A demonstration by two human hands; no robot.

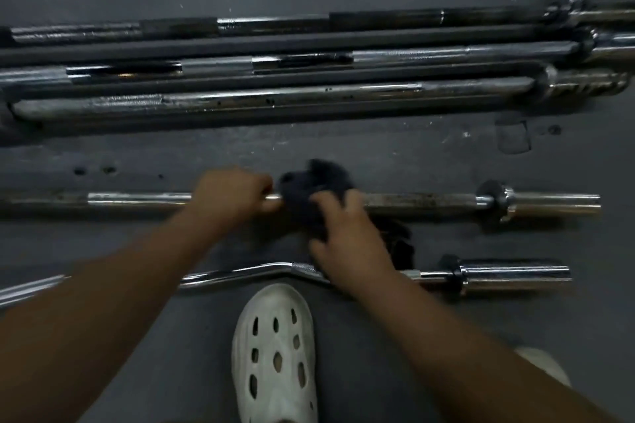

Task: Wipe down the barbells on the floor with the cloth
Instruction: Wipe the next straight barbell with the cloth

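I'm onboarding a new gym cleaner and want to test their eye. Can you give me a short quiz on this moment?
1. Fill in (straight or curved): the left hand grips the shaft of the ____ barbell.
2. Which holds the cloth? A) left hand B) right hand C) neither
3. True or false: the cloth lies apart from that barbell.
Key: 1 straight; 2 B; 3 false.
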